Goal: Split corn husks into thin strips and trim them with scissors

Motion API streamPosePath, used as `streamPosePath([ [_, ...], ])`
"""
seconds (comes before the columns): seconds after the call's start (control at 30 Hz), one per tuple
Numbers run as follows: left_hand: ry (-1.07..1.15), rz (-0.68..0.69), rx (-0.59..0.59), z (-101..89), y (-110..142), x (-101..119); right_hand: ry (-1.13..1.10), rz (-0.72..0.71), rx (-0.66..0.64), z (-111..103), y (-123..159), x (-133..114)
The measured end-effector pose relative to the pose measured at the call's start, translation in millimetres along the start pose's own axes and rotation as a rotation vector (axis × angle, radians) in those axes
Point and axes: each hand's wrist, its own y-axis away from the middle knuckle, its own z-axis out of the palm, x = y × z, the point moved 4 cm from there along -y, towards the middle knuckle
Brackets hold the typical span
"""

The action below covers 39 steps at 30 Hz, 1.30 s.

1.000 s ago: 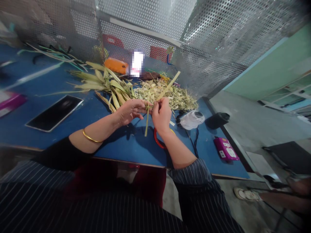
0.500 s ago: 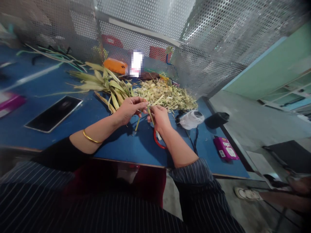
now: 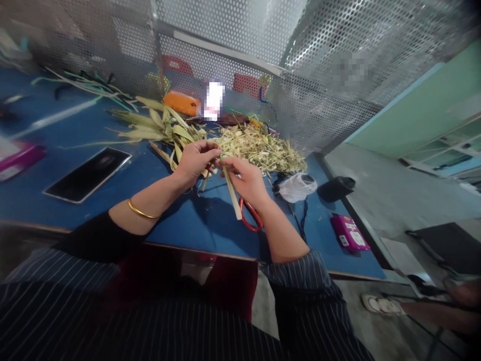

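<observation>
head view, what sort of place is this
Probably a small craft workshop: a blue table bears a heap of plant scraps and a bunch of long dry leaves, with a perforated screen behind.

The blue desk [image 3: 210, 228] runs across the middle of the frame, its top scattered with stuff. Long pale-green leaves [image 3: 148, 131] sprawl over its upper middle, and right beside them a loose heap of shredded bits [image 3: 259, 148] spreads out. At left a dark, flat device [image 3: 90, 173] rests aslant, with a magenta packet [image 3: 22, 159] near the frame's edge. Thin strands [image 3: 90, 85] straggle about the upper left. Over to the right I see a white spool [image 3: 298, 187], just beside it a black roll [image 3: 337, 188], and lower down another magenta pack [image 3: 349, 233]. A red loop handle [image 3: 256, 228] lies near the front edge.
</observation>
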Motion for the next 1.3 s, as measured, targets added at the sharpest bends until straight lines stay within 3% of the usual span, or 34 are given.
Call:
streamPosePath([
  [0.13,-0.020,-0.004,-0.057,4.1,3,2,0.216,-0.132,0.117,-4,3,-10],
  [0.27,-0.056,0.019,-0.205,12.9,8,4,0.196,-0.084,0.373,-20,4,-13],
  [0.33,-0.073,0.054,-0.292,17.6,11,6,0.120,-0.034,0.438,-27,2,-9],
  [0.6,-0.038,0.028,-0.479,25.5,14,4,-0.017,0.173,0.291,-27,-6,12],
  [0.8,-0.050,0.000,-0.378,24.6,14,-1,0.111,0.215,0.328,-22,-3,9],
  [1.1,-0.083,-0.031,-0.208,26.7,21,0,0.051,0.335,0.360,-20,-2,13],
  [1.2,-0.040,-0.080,-0.160,23.3,19,-1,-0.055,0.384,0.320,-23,-3,16],
  [1.3,0.041,-0.132,-0.097,16.2,14,-1,-0.171,0.320,0.196,-31,-5,10],
])
